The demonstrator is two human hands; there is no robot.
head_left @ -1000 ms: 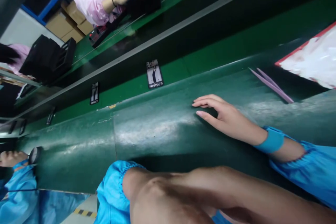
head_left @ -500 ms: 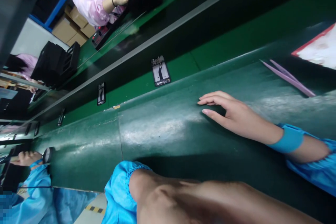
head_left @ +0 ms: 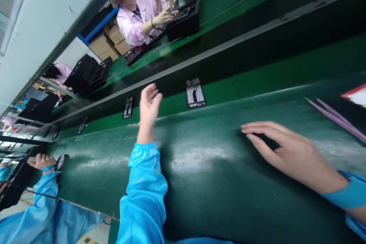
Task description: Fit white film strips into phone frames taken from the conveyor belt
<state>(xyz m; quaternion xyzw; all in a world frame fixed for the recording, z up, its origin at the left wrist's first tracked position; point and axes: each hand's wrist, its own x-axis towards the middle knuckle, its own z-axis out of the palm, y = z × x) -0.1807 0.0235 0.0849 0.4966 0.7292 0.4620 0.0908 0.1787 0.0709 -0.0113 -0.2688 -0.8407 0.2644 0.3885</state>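
Phone frame (head_left: 195, 93) on far belt, untouched. Left hand (head_left: 148, 107), low at near edge moments ago, now stretched toward belt, fingers loosely apart, empty. Right hand (head_left: 288, 151) still flat on bench (head_left: 200, 167), fingers spread.

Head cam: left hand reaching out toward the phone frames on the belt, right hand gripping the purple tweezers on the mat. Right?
Not quite. In the head view the right hand holds nothing: it rests open, palm down, on the green mat, and the purple tweezers lie apart from it. The rest stands: the left hand is stretched out, open, toward the phone frame on the belt.
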